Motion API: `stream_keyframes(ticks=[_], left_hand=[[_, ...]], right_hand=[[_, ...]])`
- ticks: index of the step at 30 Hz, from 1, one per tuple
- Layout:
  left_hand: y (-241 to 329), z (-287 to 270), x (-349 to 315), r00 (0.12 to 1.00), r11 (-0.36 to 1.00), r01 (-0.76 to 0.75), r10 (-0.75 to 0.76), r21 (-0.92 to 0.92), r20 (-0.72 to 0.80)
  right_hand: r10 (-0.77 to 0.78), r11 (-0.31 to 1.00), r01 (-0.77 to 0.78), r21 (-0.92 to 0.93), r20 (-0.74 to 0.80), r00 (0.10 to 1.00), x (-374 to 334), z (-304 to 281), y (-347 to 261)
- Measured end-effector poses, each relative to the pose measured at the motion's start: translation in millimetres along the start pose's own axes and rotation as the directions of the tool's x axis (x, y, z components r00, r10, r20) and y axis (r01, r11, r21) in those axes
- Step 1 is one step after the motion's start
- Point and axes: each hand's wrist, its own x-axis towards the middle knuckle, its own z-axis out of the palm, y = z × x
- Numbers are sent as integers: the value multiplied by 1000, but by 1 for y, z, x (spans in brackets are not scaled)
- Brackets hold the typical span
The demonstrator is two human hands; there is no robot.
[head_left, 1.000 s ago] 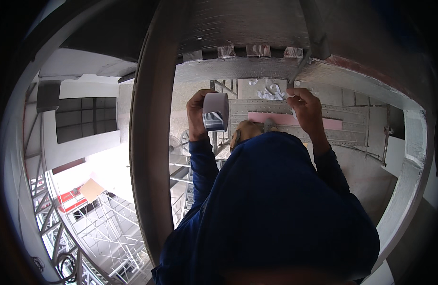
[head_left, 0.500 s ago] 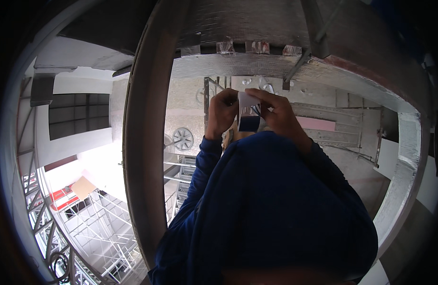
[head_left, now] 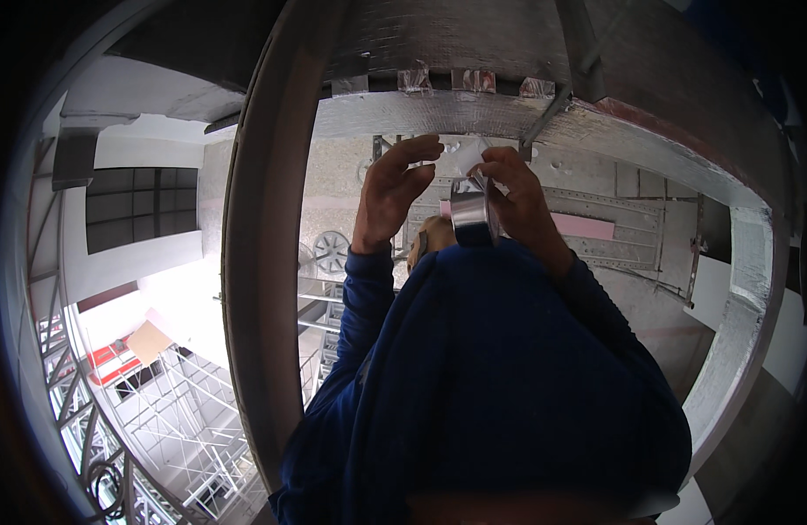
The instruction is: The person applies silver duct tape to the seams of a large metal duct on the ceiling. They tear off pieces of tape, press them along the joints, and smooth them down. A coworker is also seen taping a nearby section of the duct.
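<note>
The roll of silver tape [head_left: 473,217] hangs in front of the chest, just above the blue sweater [head_left: 508,367]. It is probably light enough for one hand, with a firm, smooth ring that could slip if pinched only at the shiny face; gripping across both rims looks surest. The white flap [head_left: 470,158] at its top should be thin and limp, easy to crease, so best taken by a corner. The right hand [head_left: 507,185] pinches at the roll's right side, near the flap; exactly which layer lies under its fingertips I cannot tell. The left hand [head_left: 396,194] is spread, thumb apart from the fingers, touching nothing visible. Half a second ago both hands met at the roll; now the left has moved away and more silver faces the camera
</note>
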Motion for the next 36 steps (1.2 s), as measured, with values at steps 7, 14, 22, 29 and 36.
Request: stream_keyframes(ticks=[7, 14, 22, 29, 36], left_hand=[[19, 11, -3, 985, 995, -88, 80, 51, 152], [19, 9, -2, 976, 981, -84, 45, 175, 214], [19, 3, -5, 984, 1000, -2, -2, 23, 177], [14, 5, -9, 992, 985, -125, 125, 118, 9], [15, 6, -23, 991, 981, 122, -111, -148, 79]], right_hand=[[-111, 971, 115, -212, 31, 993, -2, -5, -8], [-28, 989, 57, -134, 210, 977, 10, -12, -13], [-56, 985, 100, -139, 292, 955, 31, -17, -29], [-78, 984, 114, -136, 245, 966, 38, -8, -37], [-73, 978, 90, -189, 98, 993, 38, -1, -34]])
